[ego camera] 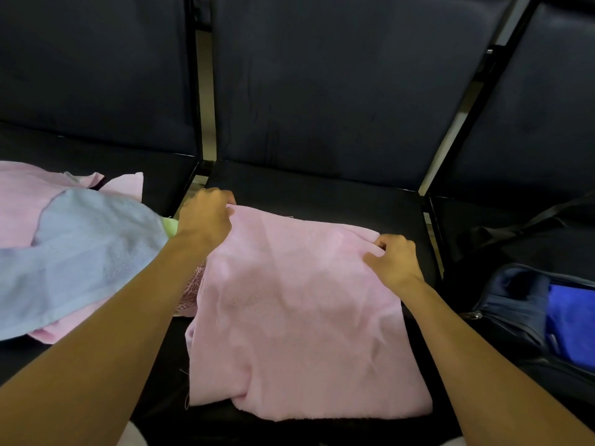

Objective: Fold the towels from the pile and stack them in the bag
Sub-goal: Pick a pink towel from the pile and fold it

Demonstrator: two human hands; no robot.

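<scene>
A pink towel (pixel 299 304) lay spread on the seat of the middle black chair (pixel 322 185), right in front of the person. It reached from the near edge of the seat to about the middle. The left hand (pixel 206 217) pinched the far left corner of the towel. The right hand (pixel 394 257) pinched the far right corner. Both grips were closed on the cloth, with the fingers curled around the edge.

The pile (pixel 64 246) sat on the chair to the left. A blue towel (pixel 87 252) lay on top of more pink ones, and a bit of green cloth (pixel 170 226) peeked out beside the left wrist. The bag (pixel 512 304) was on the chair to the right, well apart from the pink towel. It was open, and something bright blue (pixel 570 326) was inside.

The towel looked soft, light and floppy. It would bend and sag anywhere it was not held, so the corners were likely the best places to hold it. It did not look slippery, and it could not break. The near edge looked a little bunched, so the fold might come out crooked unless that edge was laid flat. It seemed the person was about to fold the far edge toward the near edge.
</scene>
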